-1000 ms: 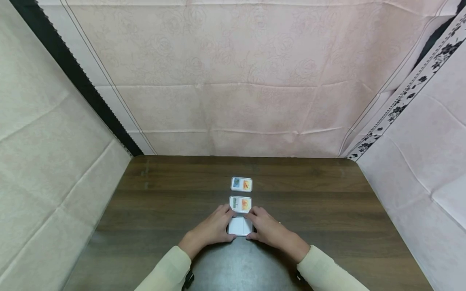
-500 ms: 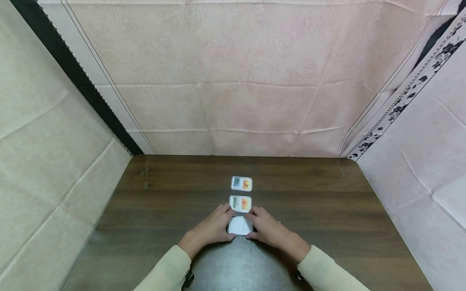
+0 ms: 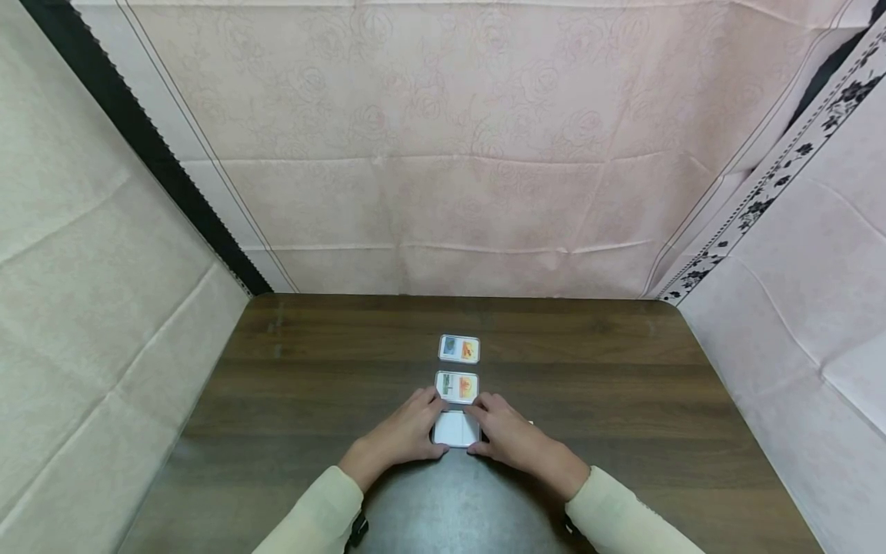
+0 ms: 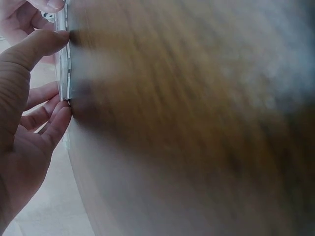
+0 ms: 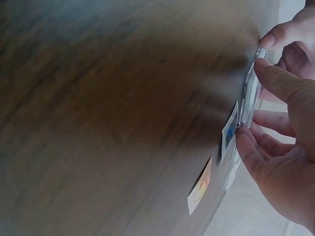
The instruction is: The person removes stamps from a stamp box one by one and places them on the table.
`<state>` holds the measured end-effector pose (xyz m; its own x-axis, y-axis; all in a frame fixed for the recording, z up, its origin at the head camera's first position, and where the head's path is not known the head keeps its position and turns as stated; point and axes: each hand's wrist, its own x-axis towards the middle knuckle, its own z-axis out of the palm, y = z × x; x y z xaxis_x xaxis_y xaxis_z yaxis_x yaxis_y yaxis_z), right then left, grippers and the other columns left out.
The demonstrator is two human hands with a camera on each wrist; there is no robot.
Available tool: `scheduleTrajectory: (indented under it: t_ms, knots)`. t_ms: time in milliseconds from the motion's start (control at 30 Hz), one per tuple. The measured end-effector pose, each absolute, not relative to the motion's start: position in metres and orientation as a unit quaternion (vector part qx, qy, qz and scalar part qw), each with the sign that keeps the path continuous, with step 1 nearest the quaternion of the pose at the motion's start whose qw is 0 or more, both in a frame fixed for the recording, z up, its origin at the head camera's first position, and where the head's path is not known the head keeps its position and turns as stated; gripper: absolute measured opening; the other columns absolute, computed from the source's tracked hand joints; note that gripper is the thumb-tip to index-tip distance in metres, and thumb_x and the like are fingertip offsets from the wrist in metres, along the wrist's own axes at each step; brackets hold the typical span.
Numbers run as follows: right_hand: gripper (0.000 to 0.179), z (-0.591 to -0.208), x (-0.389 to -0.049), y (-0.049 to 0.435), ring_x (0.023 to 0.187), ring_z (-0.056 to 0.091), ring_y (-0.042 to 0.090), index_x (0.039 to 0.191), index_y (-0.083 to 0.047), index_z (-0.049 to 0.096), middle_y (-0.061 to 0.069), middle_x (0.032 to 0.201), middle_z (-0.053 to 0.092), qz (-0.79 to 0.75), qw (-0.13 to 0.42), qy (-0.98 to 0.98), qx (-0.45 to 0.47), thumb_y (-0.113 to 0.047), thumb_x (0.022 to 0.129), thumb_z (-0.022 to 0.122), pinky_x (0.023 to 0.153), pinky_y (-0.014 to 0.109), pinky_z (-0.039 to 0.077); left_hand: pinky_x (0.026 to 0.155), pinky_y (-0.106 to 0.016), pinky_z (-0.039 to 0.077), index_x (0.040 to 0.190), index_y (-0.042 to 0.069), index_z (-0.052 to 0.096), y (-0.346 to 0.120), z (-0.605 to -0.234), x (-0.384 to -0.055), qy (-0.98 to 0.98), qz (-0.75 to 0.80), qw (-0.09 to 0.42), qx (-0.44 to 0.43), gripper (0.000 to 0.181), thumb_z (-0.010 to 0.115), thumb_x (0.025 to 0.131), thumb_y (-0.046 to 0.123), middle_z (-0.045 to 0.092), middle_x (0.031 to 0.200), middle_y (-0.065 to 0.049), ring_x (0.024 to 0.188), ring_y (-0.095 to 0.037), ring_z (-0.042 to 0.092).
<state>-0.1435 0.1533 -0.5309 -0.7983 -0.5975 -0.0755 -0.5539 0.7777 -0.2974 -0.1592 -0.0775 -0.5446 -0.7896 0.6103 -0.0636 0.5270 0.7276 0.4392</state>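
Observation:
A flat white-faced plastic case [image 3: 456,429] lies at the near end of a column on the wooden table. My left hand [image 3: 410,427] holds its left side, thumb at the near corner and fingers at the far corner. On the other side my right hand [image 3: 508,432] grips it the same way. Clear, layered edges of the case [image 4: 65,59] show between thumb and fingers in the left wrist view. Just beyond it lies a second case [image 3: 457,387] with a text-like patch and an orange picture, and farther off a third case [image 3: 459,349] with a blue-grey and an orange picture.
In the right wrist view, a bluish picture card [image 5: 229,133] and an orange picture card [image 5: 200,189] lie on the table near the right hand, which mostly hides them from the head view. Pale cloth [image 3: 450,154] hangs around the brown table [image 3: 311,369].

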Motion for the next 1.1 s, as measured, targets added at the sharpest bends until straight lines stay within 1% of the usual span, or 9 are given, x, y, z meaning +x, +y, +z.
scheduleTrajectory:
  t_ms: [300, 533, 700, 867, 967, 1100]
  knots:
    - [0.064, -0.531, -0.143, 0.152, 0.108, 0.053, 0.017, 0.138, -0.006, 0.063, 0.008, 0.127, 0.058, -0.128, 0.088, 0.943, -0.295, -0.039, 0.087, 0.084, 0.090, 0.033, 0.055, 0.093, -0.034, 0.049, 0.142, 0.014, 0.058, -0.078, -0.546, -0.159, 0.923, 0.207, 0.103, 0.308, 0.068, 0.084, 0.085, 0.040, 0.053, 0.140, -0.004, 0.114, -0.016, 0.048]
    - [0.066, -0.532, -0.143, 0.153, 0.108, 0.053, 0.017, 0.139, -0.005, 0.062, 0.008, 0.126, 0.058, -0.131, 0.086, 0.943, -0.294, -0.038, 0.087, 0.084, 0.089, 0.033, 0.054, 0.094, -0.035, 0.049, 0.145, 0.014, 0.055, -0.078, -0.546, -0.159, 0.923, 0.209, 0.105, 0.306, 0.072, 0.084, 0.085, 0.041, 0.052, 0.142, -0.004, 0.115, -0.016, 0.048]
    - [0.066, -0.532, -0.144, 0.154, 0.112, 0.054, 0.018, 0.139, -0.005, 0.061, 0.009, 0.129, 0.057, -0.142, 0.085, 0.942, -0.292, -0.039, 0.087, 0.084, 0.093, 0.036, 0.055, 0.096, -0.036, 0.050, 0.143, 0.013, 0.057, -0.080, -0.544, -0.159, 0.923, 0.214, 0.105, 0.301, 0.071, 0.083, 0.084, 0.044, 0.052, 0.140, -0.004, 0.115, -0.016, 0.048]
    - [0.063, -0.526, -0.146, 0.158, 0.111, 0.055, 0.018, 0.136, -0.005, 0.063, 0.009, 0.128, 0.059, -0.145, 0.062, 0.941, -0.300, -0.040, 0.087, 0.084, 0.092, 0.036, 0.055, 0.094, -0.034, 0.050, 0.136, 0.009, 0.060, -0.081, -0.539, -0.161, 0.928, 0.204, 0.088, 0.299, 0.066, 0.080, 0.086, 0.048, 0.054, 0.130, -0.004, 0.110, -0.015, 0.050]
    - [0.062, -0.521, -0.149, 0.161, 0.108, 0.055, 0.018, 0.133, -0.004, 0.065, 0.009, 0.125, 0.060, -0.143, 0.043, 0.941, -0.304, -0.039, 0.086, 0.085, 0.091, 0.035, 0.055, 0.094, -0.034, 0.051, 0.135, 0.007, 0.061, -0.081, -0.535, -0.165, 0.931, 0.191, 0.071, 0.304, 0.067, 0.080, 0.087, 0.048, 0.054, 0.129, -0.005, 0.109, -0.016, 0.050]
    - [0.064, -0.514, -0.154, 0.164, 0.108, 0.055, 0.018, 0.133, -0.003, 0.065, 0.009, 0.124, 0.061, -0.142, 0.039, 0.943, -0.297, -0.040, 0.085, 0.085, 0.091, 0.035, 0.056, 0.097, -0.035, 0.052, 0.137, 0.005, 0.061, -0.080, -0.529, -0.170, 0.935, 0.180, 0.061, 0.301, 0.069, 0.081, 0.086, 0.048, 0.055, 0.131, -0.008, 0.111, -0.017, 0.050]
